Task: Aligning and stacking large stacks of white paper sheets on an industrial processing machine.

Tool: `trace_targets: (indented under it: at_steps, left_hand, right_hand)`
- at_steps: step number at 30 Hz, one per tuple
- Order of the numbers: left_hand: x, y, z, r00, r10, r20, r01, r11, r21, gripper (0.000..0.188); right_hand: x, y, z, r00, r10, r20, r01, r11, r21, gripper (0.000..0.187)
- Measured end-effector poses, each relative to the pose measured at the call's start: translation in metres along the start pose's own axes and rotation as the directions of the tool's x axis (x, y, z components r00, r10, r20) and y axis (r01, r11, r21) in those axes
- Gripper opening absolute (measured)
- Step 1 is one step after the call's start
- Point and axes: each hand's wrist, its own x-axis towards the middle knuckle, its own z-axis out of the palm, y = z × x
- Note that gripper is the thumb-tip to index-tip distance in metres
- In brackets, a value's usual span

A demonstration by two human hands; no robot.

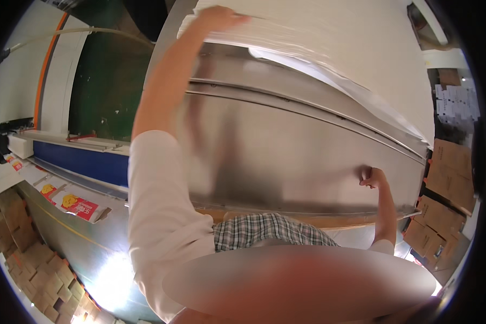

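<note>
our left hand point(218, 17) grips the paper stack point(329, 48) at its far corner while our right hand point(373, 177), fist clenched, rests on the metal table point(286, 146) below

Left hand point(217, 17) raised high, right hand point(373, 177) fisted, lower.
</note>
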Motion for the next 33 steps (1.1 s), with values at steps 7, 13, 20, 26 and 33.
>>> trace_targets:
  at_steps: [7, 13, 20, 26, 33]
  left_hand:
    - [-0.003, 0.129, 0.030, 0.965, 0.233, 0.123, -0.257, 0.933, 0.253, 0.099]
    - [-0.034, 0.097, 0.053, 0.987, 0.157, -0.035, -0.146, 0.966, 0.211, 0.092]
    - [-0.053, 0.131, 0.054, 0.988, 0.136, -0.070, -0.110, 0.950, 0.291, 0.084]
    - [-0.030, 0.118, 0.052, 0.997, -0.078, 0.000, 0.073, 0.926, 0.370, 0.101]
    - [-0.018, 0.140, 0.041, 0.884, -0.445, 0.142, 0.301, 0.775, 0.556, 0.110]
  right_hand:
    - [0.017, -0.035, -0.010, 0.874, -0.238, -0.423, 0.261, 0.965, -0.003, 0.036]
    - [0.032, -0.275, -0.048, 0.249, -0.630, -0.736, 0.834, 0.526, -0.168, 0.026]
    - [0.040, -0.402, -0.076, 0.163, -0.717, -0.678, 0.771, 0.521, -0.366, 0.042]
    - [0.092, -0.284, -0.139, 0.640, -0.574, -0.511, 0.497, 0.816, -0.294, 0.055]
    - [0.134, -0.063, -0.192, 0.713, -0.452, -0.536, 0.300, 0.888, -0.350, 0.067]
